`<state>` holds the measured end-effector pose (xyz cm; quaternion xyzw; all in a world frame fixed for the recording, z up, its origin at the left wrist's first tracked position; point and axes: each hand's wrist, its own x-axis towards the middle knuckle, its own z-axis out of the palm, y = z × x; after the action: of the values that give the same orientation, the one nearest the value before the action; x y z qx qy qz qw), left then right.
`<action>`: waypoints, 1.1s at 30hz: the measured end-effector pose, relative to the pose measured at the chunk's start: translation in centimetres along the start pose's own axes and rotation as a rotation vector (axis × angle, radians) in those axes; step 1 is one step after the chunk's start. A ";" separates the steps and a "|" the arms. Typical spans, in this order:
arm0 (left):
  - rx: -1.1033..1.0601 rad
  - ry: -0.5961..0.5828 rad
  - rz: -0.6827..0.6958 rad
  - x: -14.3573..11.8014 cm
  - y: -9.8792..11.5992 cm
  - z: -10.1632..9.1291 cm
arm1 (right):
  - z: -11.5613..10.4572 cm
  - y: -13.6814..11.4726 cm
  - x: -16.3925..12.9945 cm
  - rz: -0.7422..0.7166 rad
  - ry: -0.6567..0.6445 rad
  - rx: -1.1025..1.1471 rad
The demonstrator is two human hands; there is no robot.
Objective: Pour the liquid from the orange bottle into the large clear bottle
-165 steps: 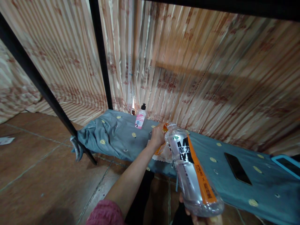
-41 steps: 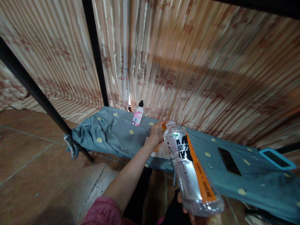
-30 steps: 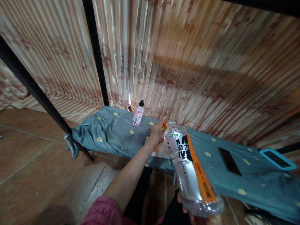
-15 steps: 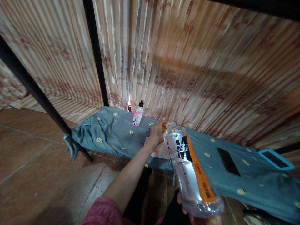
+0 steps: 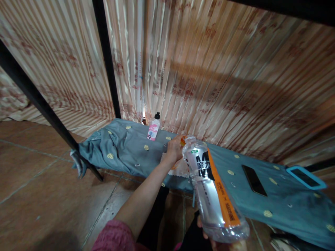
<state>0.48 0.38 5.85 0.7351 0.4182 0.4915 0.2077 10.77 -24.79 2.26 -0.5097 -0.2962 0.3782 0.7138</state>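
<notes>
My right hand (image 5: 206, 237), mostly hidden, grips the lower end of a clear plastic bottle (image 5: 209, 188) with a silver and orange label. The bottle leans away from me, its mouth towards the left hand. My left hand (image 5: 173, 150) is closed round a small orange, shiny thing (image 5: 183, 140) right beside the bottle's mouth. Fingers hide most of it, so its kind and whether it touches the bottle are unclear. Below that hand a pale cloth (image 5: 179, 169) with a scalloped edge lies on the bench (image 5: 131, 153), which has a blue-green cover with a yellow print.
A pump-top bottle (image 5: 154, 128) with a pink label stands left on the bench. To the right lie a dark phone (image 5: 253, 180) and a blue-framed tablet (image 5: 306, 177). Striped curtains (image 5: 209, 69) hang behind, and dark poles (image 5: 107, 55) rise at the left.
The view has shifted very slightly. Both hands, the bottle and the orange thing keep the same positions relative to one another.
</notes>
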 end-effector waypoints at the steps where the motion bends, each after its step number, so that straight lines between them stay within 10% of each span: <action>1: -0.001 0.006 -0.001 0.0 0.0 0.0 | 0.1 -0.2 0.1 -0.005 0.009 -0.006; 33: 0.002 0.002 -0.014 0.1 -0.1 0.0 | 0.8 -0.9 0.5 -0.045 0.071 -0.014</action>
<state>0.52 0.51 5.84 0.7320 0.4239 0.4904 0.2099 10.56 -24.15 3.43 -0.5210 -0.2847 0.3418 0.7285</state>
